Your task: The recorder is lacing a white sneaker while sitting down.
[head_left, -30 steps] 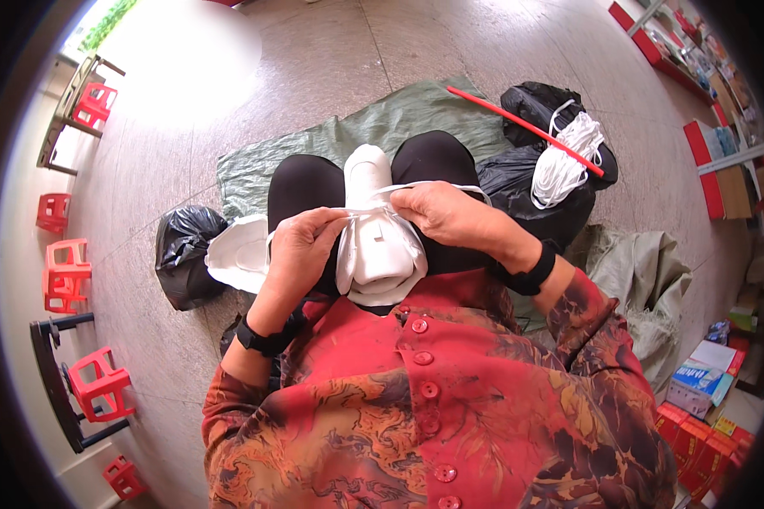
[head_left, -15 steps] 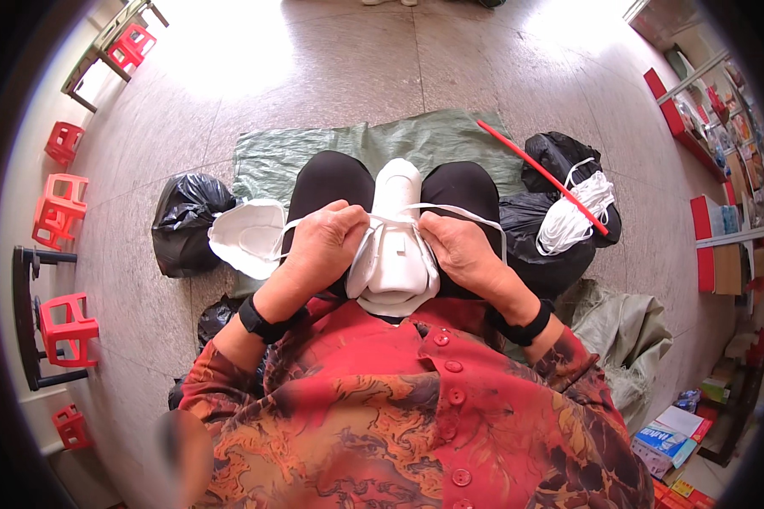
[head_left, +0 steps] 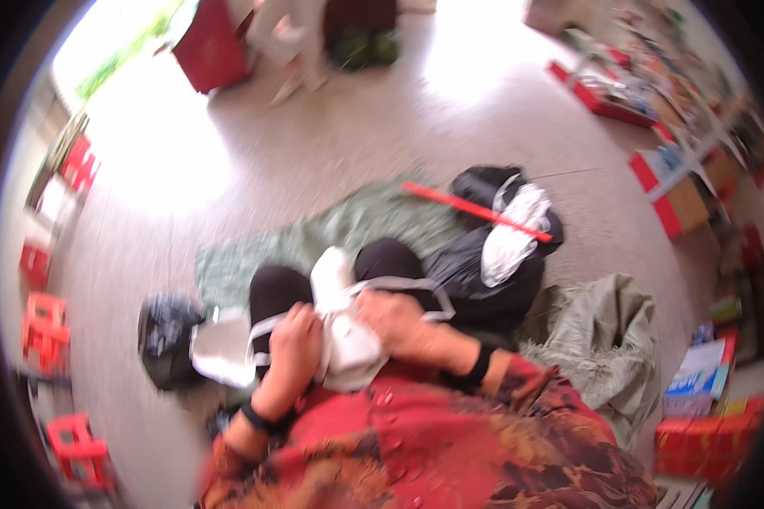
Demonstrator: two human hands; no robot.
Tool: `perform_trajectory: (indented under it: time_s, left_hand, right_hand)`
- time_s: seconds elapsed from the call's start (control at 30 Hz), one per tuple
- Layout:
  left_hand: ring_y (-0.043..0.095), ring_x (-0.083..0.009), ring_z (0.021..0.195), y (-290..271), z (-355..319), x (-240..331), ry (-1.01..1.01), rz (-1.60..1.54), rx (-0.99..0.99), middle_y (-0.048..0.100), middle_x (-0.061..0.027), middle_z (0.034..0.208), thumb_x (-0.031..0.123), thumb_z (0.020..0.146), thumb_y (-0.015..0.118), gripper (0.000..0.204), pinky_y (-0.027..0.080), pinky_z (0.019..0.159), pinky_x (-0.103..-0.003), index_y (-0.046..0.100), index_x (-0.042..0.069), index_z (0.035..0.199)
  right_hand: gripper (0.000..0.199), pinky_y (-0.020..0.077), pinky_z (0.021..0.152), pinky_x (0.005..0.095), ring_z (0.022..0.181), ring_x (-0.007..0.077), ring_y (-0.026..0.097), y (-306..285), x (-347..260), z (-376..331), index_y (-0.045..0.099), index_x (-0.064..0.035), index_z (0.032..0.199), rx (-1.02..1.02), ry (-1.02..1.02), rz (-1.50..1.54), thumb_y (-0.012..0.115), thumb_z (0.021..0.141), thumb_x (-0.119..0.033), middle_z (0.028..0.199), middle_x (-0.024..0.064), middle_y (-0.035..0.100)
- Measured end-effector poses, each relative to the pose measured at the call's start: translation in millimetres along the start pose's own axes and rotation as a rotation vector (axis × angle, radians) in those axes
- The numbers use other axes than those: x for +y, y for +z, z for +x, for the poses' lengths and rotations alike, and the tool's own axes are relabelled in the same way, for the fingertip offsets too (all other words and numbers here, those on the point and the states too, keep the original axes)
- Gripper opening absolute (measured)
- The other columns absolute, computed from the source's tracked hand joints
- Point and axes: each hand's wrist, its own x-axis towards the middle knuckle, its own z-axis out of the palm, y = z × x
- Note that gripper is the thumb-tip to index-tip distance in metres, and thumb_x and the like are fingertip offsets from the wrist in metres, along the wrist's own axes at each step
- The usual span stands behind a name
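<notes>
Between my knees lies a white shoe upper [head_left: 354, 341], its long pale front part [head_left: 332, 278] sticking out ahead. My left hand [head_left: 295, 346] is closed at its left side on a white shoelace [head_left: 263, 327], whose loose end hangs over my left thigh. My right hand [head_left: 392, 321] lies against the upper's right side, fingers bent around the lace; motion blurs the fingertips. The lace's other end loops over my right thigh. A second white shoe upper [head_left: 222, 348] lies to the left, beside a black plastic bag [head_left: 169, 339].
On the right, a bundle of white laces [head_left: 516, 236] and a red stick [head_left: 475, 210] lie on black bags [head_left: 494, 288]. A green woven sheet [head_left: 314, 224] spreads ahead; a pale sack [head_left: 598, 339] lies right. Red stools [head_left: 46, 332] line the left; a person [head_left: 287, 42] stands far ahead.
The view has swung up and turned, so the scene sits lower and tilted, and the far person's legs show. Both hands remain at the upper; the right hand now lies closer over it.
</notes>
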Motion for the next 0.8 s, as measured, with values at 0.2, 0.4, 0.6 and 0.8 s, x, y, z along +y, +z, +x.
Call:
perform_trajectory:
  time_s: [0.2,0.4,0.6,0.8]
  left_hand:
    - [0.062,-0.0359,0.080,-16,-24,25,-0.112,0.072,-0.086,0.062,-0.0167,0.087,0.013,0.072,0.070,0.026,0.049,0.070,-0.045,0.060,0.002,0.093]
    - [0.062,-0.0331,0.072,6,-24,4,-0.096,0.053,0.070,0.064,-0.0167,0.078,0.004,0.074,0.060,0.010,0.049,0.068,-0.042,0.065,0.000,0.082]
    - [0.064,-0.0250,0.063,13,-22,-13,-0.222,-0.285,0.090,0.066,-0.0126,0.072,0.003,0.074,0.057,0.010,0.051,0.062,-0.035,0.066,0.000,0.076]
    - [0.063,-0.0334,0.083,-16,-11,18,-0.051,-0.158,-0.072,0.064,-0.0173,0.086,0.016,0.088,0.058,0.016,0.049,0.075,-0.040,0.061,0.001,0.094]
  right_hand:
    - [0.034,0.0525,0.065,0.0430,0.079,0.0360,0.063,7,-30,-4,0.052,0.0028,0.094,0.015,0.215,-0.035,0.066,0.080,-0.025,0.086,0.0216,0.058]
    - [0.018,0.0536,0.073,0.0434,0.084,0.0356,0.065,11,-28,-4,0.066,-0.0020,0.083,-0.053,0.311,-0.105,0.064,0.073,-0.017,0.088,0.0189,0.065]
    - [0.014,0.0494,0.076,0.0442,0.086,0.0350,0.061,12,-18,-4,0.061,-0.0035,0.085,-0.018,0.231,-0.009,0.058,0.078,-0.015,0.086,0.0154,0.063]
    - [0.012,0.0531,0.069,0.0436,0.079,0.0349,0.066,5,-23,6,0.062,-0.0042,0.084,0.055,0.051,-0.063,0.059,0.077,-0.012,0.080,0.0173,0.064]
